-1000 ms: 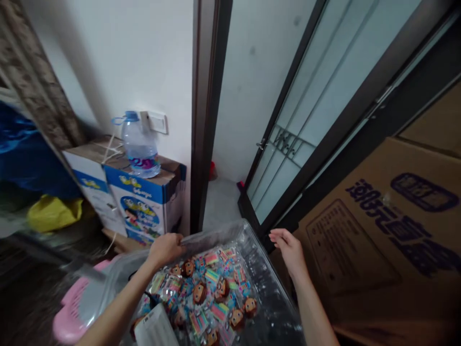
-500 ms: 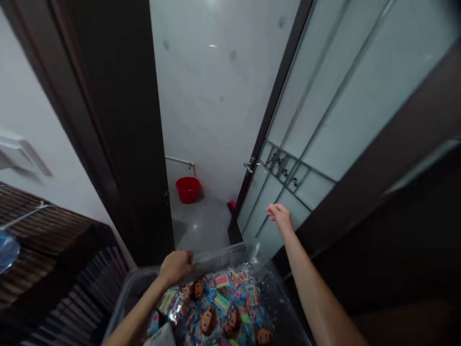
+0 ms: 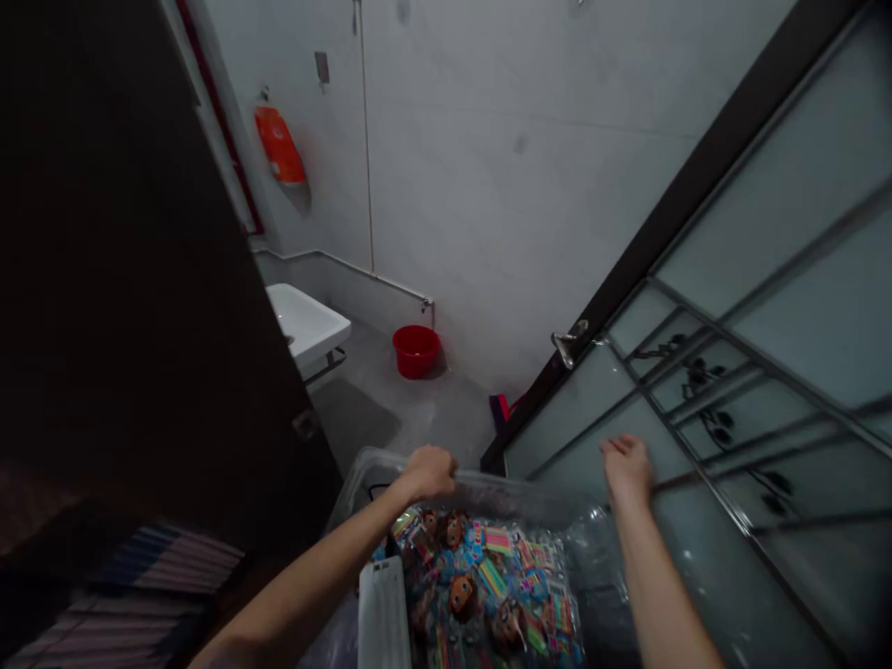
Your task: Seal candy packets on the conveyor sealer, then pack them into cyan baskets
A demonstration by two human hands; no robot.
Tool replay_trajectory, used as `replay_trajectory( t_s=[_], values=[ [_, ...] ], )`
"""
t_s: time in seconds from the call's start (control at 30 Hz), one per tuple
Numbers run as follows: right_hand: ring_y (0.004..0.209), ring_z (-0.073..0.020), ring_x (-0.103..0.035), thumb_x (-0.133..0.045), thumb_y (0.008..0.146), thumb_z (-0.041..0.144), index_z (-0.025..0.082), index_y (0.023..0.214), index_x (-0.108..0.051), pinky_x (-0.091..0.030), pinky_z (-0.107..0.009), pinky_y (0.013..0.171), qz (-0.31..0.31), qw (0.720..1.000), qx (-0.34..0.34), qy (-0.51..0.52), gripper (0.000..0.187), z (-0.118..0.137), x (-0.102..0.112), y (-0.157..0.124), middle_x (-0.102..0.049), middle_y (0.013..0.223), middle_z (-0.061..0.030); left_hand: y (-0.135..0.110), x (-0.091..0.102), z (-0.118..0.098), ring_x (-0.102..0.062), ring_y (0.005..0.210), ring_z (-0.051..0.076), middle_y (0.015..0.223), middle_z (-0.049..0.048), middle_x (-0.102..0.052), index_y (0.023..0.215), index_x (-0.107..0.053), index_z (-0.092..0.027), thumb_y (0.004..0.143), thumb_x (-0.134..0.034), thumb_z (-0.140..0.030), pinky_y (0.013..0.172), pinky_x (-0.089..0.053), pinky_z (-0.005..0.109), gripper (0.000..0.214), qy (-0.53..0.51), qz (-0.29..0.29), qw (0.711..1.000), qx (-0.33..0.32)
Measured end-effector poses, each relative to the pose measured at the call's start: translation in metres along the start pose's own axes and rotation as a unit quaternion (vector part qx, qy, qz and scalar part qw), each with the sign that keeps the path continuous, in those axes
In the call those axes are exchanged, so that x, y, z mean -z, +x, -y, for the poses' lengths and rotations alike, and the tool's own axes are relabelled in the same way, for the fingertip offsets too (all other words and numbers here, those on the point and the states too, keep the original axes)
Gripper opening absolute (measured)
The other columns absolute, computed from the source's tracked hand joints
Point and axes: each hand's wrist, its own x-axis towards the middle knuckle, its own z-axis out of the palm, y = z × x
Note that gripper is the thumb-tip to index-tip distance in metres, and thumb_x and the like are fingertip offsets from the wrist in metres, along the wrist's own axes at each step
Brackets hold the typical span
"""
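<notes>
My left hand (image 3: 428,471) is closed over the far rim of a clear plastic bin (image 3: 530,491) that I carry in front of me. The bin holds several small colourful packets with cartoon faces (image 3: 488,581) and a white flat object (image 3: 383,613) at its near left. My right hand (image 3: 627,465) rests against the frosted glass door (image 3: 731,372), fingers curled on its lower panel, below the metal door handle (image 3: 568,342).
Through the doorway lies a grey-walled room with a red bucket (image 3: 416,350) on the floor, a white sink (image 3: 307,325) at the left and an orange object (image 3: 279,144) hung on the wall. A dark door frame (image 3: 139,307) stands close at my left.
I have moved forward into the doorway with the bin. My right hand went from the air beside the door onto its glass panel, and the door stands wider. The left hand keeps its hold.
</notes>
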Motion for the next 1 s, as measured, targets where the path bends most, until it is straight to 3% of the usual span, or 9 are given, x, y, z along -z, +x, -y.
replay_trajectory(
  t_s=[0.1,0.27,0.4,0.5,0.57,0.67,0.8,0.9,1.0],
  values=[
    [0.096,-0.0298,-0.063,-0.060,0.058,0.046,0.014,0.126,-0.047,-0.051,-0.044,0.086,0.004,0.998,-0.056,-0.007,0.076,-0.006,-0.040,0.020,-0.066,0.107,-0.0159,0.061,0.005,0.003,-0.071,0.095,0.033,0.099,0.0156,-0.075,0.099,-0.077,-0.019,0.070,-0.058,-0.025,0.077,-0.055,0.036,0.035,-0.010,0.029,0.999,-0.013],
    [0.089,-0.0331,-0.064,-0.050,0.057,0.049,0.020,0.094,-0.054,-0.051,-0.046,0.081,0.074,0.993,-0.084,-0.043,0.047,-0.021,-0.132,0.041,-0.064,0.084,-0.0128,0.166,0.028,0.043,-0.071,0.093,0.032,0.099,0.0154,-0.075,0.102,-0.077,-0.018,0.072,-0.062,-0.027,0.076,-0.057,0.037,0.035,-0.032,0.077,0.997,0.001],
    [0.114,-0.0419,-0.056,-0.053,0.063,0.054,0.024,0.101,-0.061,-0.043,-0.058,0.095,0.201,0.963,0.074,-0.161,0.049,0.013,-0.224,0.064,-0.063,0.116,-0.0187,0.239,0.062,0.095,-0.071,0.095,0.033,0.099,0.0168,-0.075,0.101,-0.077,-0.017,0.071,-0.068,-0.034,0.081,-0.057,0.038,0.036,-0.065,0.095,0.993,0.040],
    [0.120,-0.0397,-0.053,-0.048,0.071,0.057,0.021,0.110,-0.063,-0.041,-0.055,0.101,0.288,0.941,0.137,-0.110,0.054,0.087,-0.289,0.078,-0.063,0.123,-0.0181,0.270,0.099,0.140,-0.070,0.099,0.036,0.100,0.0194,-0.074,0.102,-0.077,-0.015,0.071,-0.068,-0.035,0.085,-0.057,0.043,0.038,-0.091,0.082,0.988,0.089],
    [0.114,-0.0360,-0.059,-0.049,0.072,0.059,0.019,0.109,-0.064,-0.045,-0.049,0.099,0.375,0.917,0.129,-0.045,0.055,0.148,-0.323,0.083,-0.067,0.117,-0.0168,0.277,0.128,0.168,-0.069,0.100,0.037,0.100,0.0199,-0.074,0.103,-0.077,-0.015,0.072,-0.067,-0.035,0.085,-0.057,0.044,0.038,-0.105,0.064,0.985,0.122],
    [0.103,-0.0304,-0.066,-0.053,0.075,0.060,0.018,0.107,-0.065,-0.052,-0.038,0.088,0.461,0.878,0.126,0.021,0.054,0.243,-0.361,0.086,-0.071,0.111,-0.0142,0.271,0.172,0.208,-0.069,0.100,0.037,0.100,0.0200,-0.074,0.102,-0.077,-0.015,0.072,-0.065,-0.032,0.086,-0.057,0.046,0.036,-0.117,0.025,0.978,0.173],
    [0.092,-0.0258,-0.067,-0.050,0.081,0.056,0.018,0.104,-0.067,-0.050,-0.034,0.082,0.500,0.828,0.246,0.063,0.047,0.369,-0.416,0.078,-0.073,0.100,-0.0104,0.247,0.215,0.259,-0.069,0.099,0.036,0.100,0.0196,-0.074,0.101,-0.077,-0.016,0.071,-0.063,-0.026,0.086,-0.057,0.044,0.035,-0.133,-0.032,0.957,0.255],
    [0.091,-0.0233,-0.066,-0.049,0.084,0.045,0.019,0.103,-0.067,-0.047,-0.032,0.081,0.551,0.746,0.365,0.075,0.036,0.454,-0.476,0.045,-0.073,0.099,-0.0083,0.225,0.229,0.299,-0.070,0.096,0.035,0.097,0.0181,-0.075,0.096,-0.078,-0.017,0.068,-0.063,-0.024,0.082,-0.057,0.041,0.033,-0.155,-0.067,0.928,0.332],
    [0.087,-0.0198,-0.065,-0.051,0.087,0.031,0.019,0.105,-0.067,-0.045,-0.029,0.078,0.616,0.629,0.472,0.043,0.027,0.511,-0.541,-0.008,-0.073,0.095,-0.0057,0.203,0.231,0.336,-0.071,0.094,0.035,0.095,0.0170,-0.075,0.092,-0.078,-0.018,0.067,-0.061,-0.026,0.079,-0.056,0.040,0.031,-0.184,-0.103,0.884,0.417]
  ],
)
